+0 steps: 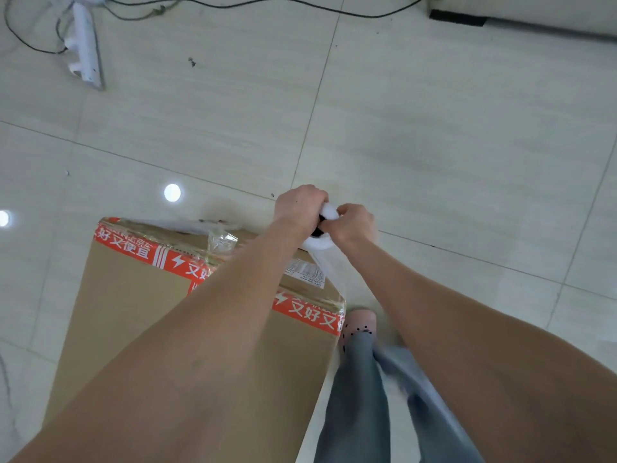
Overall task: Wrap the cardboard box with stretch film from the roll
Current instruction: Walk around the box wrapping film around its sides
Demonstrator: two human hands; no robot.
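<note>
The cardboard box (pixel 140 312) stands on the tiled floor (pixel 434 145), its brown top facing up and red printed tape (pixel 302 310) running across that top. A small white label (pixel 307 270) sits on the top near the box's far right corner.

Just beyond that far right corner, both hands clench the roll (pixel 319 245) of stretch film. The left hand (pixel 300 205) is curled round the roll's upper end on the side nearer the box, and the right hand (pixel 355 225) is curled round it on the side away from the box. The dark hole of the core shows between them. The rest of the roll slants down past the corner of the box.

Stretch film (pixel 218 241) already lies along the far edge of the box, wrinkled and shiny where it crosses the red tape.

Right of the box, close to its near right corner, are grey trouser legs (pixel 360 396) and a pink slipper (pixel 362 324). Well beyond the box on the floor lies a white power strip (pixel 83 45) with dark cables (pixel 233 5).
</note>
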